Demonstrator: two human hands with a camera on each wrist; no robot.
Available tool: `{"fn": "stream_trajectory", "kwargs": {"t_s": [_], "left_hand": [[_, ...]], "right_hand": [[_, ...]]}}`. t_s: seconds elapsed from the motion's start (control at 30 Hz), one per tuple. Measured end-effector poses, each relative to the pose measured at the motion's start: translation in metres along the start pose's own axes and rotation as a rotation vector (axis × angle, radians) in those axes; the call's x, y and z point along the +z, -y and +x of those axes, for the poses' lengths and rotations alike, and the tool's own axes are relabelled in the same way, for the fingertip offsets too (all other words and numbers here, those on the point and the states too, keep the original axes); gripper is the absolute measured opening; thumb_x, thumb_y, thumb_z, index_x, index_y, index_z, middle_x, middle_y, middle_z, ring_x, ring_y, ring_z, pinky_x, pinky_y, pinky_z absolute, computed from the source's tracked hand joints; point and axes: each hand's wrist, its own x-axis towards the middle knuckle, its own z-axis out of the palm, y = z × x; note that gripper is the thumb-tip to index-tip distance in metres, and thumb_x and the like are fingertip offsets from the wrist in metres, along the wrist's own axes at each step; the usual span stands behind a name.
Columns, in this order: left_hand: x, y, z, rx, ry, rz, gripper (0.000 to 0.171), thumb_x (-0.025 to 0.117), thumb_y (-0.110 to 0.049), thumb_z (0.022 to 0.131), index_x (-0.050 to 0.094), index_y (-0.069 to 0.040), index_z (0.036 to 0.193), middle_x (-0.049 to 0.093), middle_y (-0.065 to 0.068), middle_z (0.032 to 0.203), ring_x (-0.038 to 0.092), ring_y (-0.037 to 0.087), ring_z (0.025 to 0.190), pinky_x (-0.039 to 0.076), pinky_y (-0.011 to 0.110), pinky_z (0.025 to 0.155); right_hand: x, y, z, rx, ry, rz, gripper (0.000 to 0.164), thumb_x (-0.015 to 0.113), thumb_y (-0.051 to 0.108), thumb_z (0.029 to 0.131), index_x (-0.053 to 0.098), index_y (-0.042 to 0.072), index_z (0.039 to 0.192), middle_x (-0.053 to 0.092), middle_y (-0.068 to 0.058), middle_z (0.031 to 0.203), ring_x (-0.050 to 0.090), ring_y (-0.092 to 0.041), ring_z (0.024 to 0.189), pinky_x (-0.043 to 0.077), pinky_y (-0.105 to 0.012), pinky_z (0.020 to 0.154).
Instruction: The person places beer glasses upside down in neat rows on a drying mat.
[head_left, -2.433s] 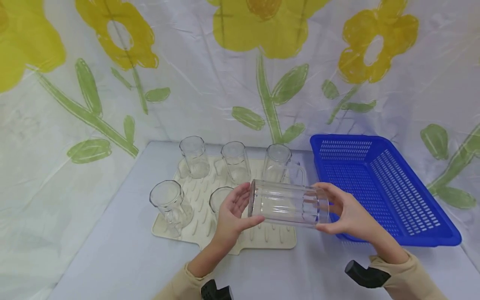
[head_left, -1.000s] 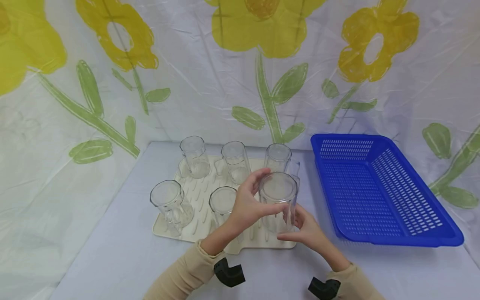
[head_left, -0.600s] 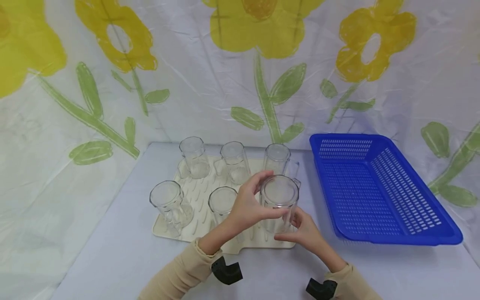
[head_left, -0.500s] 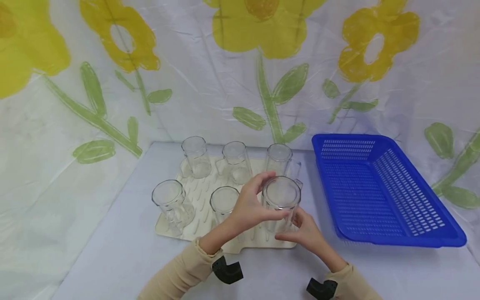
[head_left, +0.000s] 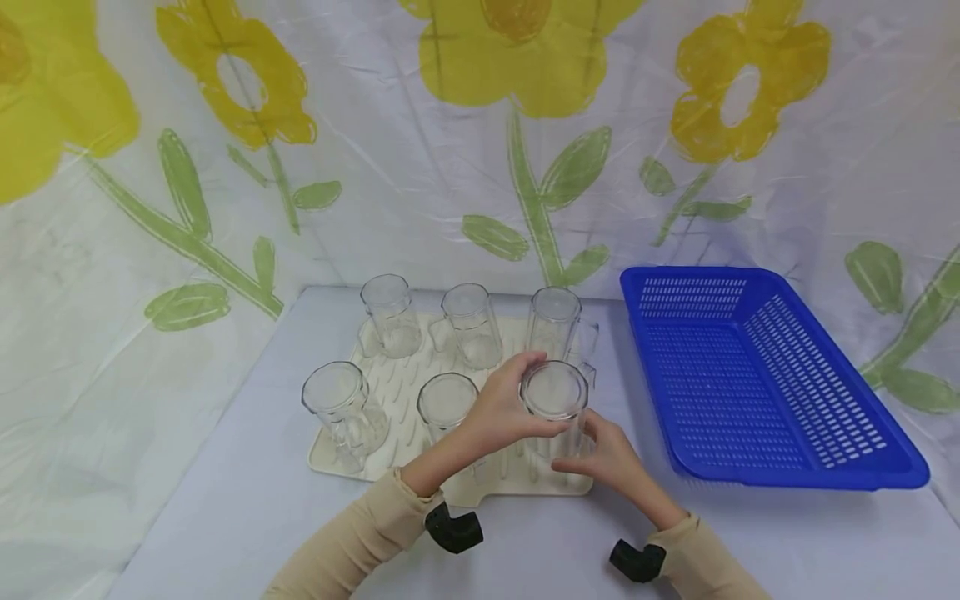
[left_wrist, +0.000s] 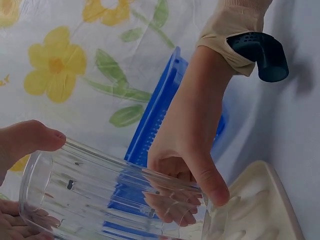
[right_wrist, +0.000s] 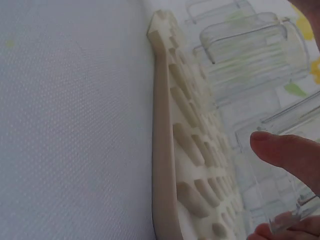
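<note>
A clear glass mug (head_left: 555, 392) is held between my two hands above the front right part of the cream drying mat (head_left: 397, 473). Its thick base seems to face up, and its handle points away to the right. My left hand (head_left: 508, 407) grips the upper end, fingers behind and thumb in front. Lower down, my right hand (head_left: 611, 458) pinches the mug near its rim; in the left wrist view the right thumb (left_wrist: 212, 182) lies along that end. In the right wrist view the rim looks just above the mat's nubs; contact is hard to tell.
Several more glass mugs stand on the mat: a back row with one mug (head_left: 555, 321) behind the held one, a front-left mug (head_left: 341, 408), and a front-middle mug (head_left: 447, 404) partly behind my left hand. A blue plastic basket (head_left: 663, 400) stands to the right.
The mug has turned from lying sideways to standing base up, moving slightly left over the mat. Since half a second ago both hands have lowered it a little.
</note>
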Motion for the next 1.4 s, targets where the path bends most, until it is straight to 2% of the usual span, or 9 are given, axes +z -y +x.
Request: {"fn": "stream_trajectory", "kwargs": {"t_s": [0.13, 0.23, 0.43, 0.57, 0.9, 1.03, 1.2, 1.3, 1.4], "left_hand": [[0.003, 0.003, 0.001, -0.021, 0.012, 0.037, 0.078, 0.081, -0.016, 0.061, 0.042, 0.003, 0.126, 0.050, 0.011, 0.121, 0.048, 0.021, 0.107, 0.041, 0.031, 0.085], [0.005, 0.004, 0.002, -0.022, 0.006, 0.056, 0.077, 0.082, -0.018, 0.061, 0.043, 0.003, 0.125, 0.051, 0.011, 0.119, 0.050, 0.021, 0.104, 0.043, 0.031, 0.083], [0.008, 0.009, -0.001, -0.027, -0.022, 0.056, 0.075, 0.081, -0.019, 0.063, 0.043, 0.004, 0.124, 0.050, 0.014, 0.120, 0.049, 0.024, 0.105, 0.041, 0.034, 0.086], [0.012, 0.013, -0.002, -0.055, -0.046, 0.054, 0.073, 0.080, -0.019, 0.065, 0.043, 0.004, 0.124, 0.049, 0.015, 0.121, 0.047, 0.026, 0.108, 0.040, 0.036, 0.089], [0.015, 0.016, -0.002, -0.097, -0.041, 0.056, 0.075, 0.080, -0.019, 0.064, 0.042, 0.004, 0.125, 0.048, 0.013, 0.122, 0.046, 0.023, 0.110, 0.038, 0.035, 0.091], [0.015, 0.014, -0.002, -0.103, 0.015, 0.090, 0.079, 0.078, -0.021, 0.066, 0.038, 0.005, 0.129, 0.044, 0.014, 0.127, 0.042, 0.023, 0.114, 0.036, 0.035, 0.093], [0.011, 0.010, 0.000, -0.076, 0.135, 0.211, 0.081, 0.075, -0.026, 0.070, 0.033, 0.006, 0.132, 0.039, 0.017, 0.131, 0.038, 0.025, 0.119, 0.031, 0.033, 0.097], [0.005, 0.005, 0.003, -0.047, 0.234, 0.279, 0.085, 0.075, -0.029, 0.070, 0.030, 0.007, 0.133, 0.036, 0.018, 0.134, 0.034, 0.026, 0.122, 0.028, 0.033, 0.099], [-0.009, -0.004, 0.008, -0.012, 0.330, 0.362, 0.093, 0.076, -0.035, 0.069, 0.025, 0.004, 0.137, 0.029, 0.018, 0.139, 0.024, 0.026, 0.128, 0.018, 0.043, 0.103]], "right_hand": [[-0.001, -0.002, 0.000, -0.006, -0.028, -0.107, 0.051, 0.086, 0.019, 0.052, 0.059, 0.009, 0.095, 0.062, -0.004, 0.095, 0.057, -0.024, 0.091, 0.044, -0.046, 0.081], [-0.002, -0.002, 0.000, 0.019, -0.018, -0.143, 0.054, 0.087, 0.019, 0.051, 0.059, 0.008, 0.096, 0.062, -0.005, 0.097, 0.057, -0.027, 0.092, 0.045, -0.046, 0.079], [-0.006, -0.001, 0.000, 0.076, 0.048, -0.214, 0.071, 0.086, 0.024, 0.054, 0.054, 0.000, 0.112, 0.057, -0.019, 0.108, 0.054, -0.038, 0.097, 0.046, -0.046, 0.078], [-0.012, 0.001, -0.001, 0.074, 0.065, -0.204, 0.081, 0.084, 0.024, 0.058, 0.045, -0.009, 0.122, 0.051, -0.027, 0.116, 0.049, -0.041, 0.103, 0.043, -0.048, 0.083], [-0.024, 0.006, -0.007, 0.068, 0.116, -0.112, 0.080, 0.080, 0.024, 0.065, 0.041, -0.012, 0.124, 0.050, -0.027, 0.117, 0.047, -0.039, 0.109, 0.039, -0.046, 0.088], [-0.039, 0.022, -0.012, 0.089, 0.233, -0.084, 0.076, 0.077, 0.027, 0.069, 0.042, -0.012, 0.124, 0.049, -0.025, 0.119, 0.046, -0.038, 0.109, 0.038, -0.046, 0.089], [-0.077, 0.051, -0.011, 0.075, 0.481, 0.013, 0.060, 0.071, 0.022, 0.078, 0.045, -0.010, 0.122, 0.051, -0.022, 0.117, 0.048, -0.037, 0.107, 0.041, -0.044, 0.086], [-0.100, 0.068, -0.003, 0.020, 0.580, 0.114, 0.053, 0.065, 0.015, 0.083, 0.043, -0.010, 0.124, 0.051, -0.022, 0.118, 0.049, -0.034, 0.108, 0.042, -0.040, 0.087], [-0.116, 0.081, 0.009, -0.098, 0.605, 0.131, 0.050, 0.059, 0.014, 0.087, 0.040, -0.007, 0.128, 0.048, -0.019, 0.124, 0.046, -0.025, 0.113, 0.039, -0.032, 0.091]]}}
